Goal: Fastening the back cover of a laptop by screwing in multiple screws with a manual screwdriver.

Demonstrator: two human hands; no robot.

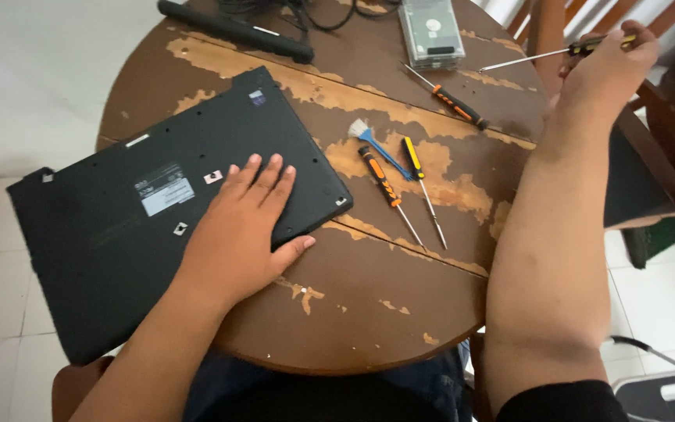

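Observation:
A black laptop (119, 227) lies upside down on the left of a round wooden table (384, 312), overhanging its edge. My left hand (248, 223) rests flat on the laptop's base near its right corner, fingers together. My right hand (607, 66) is raised at the far right edge of the table and grips a long screwdriver (541, 53) with a black and yellow handle, its shaft pointing left over the tabletop.
Loose on the table lie three more screwdrivers: an orange and black one (455, 100) at the back, another (384, 187) and a yellow-handled one (419, 176) in the middle, next to a small blue brush (373, 139). A clear-cased hard drive (431, 31), a black bar (236, 31) and cables sit at the back. Wooden chairs (666, 117) stand right.

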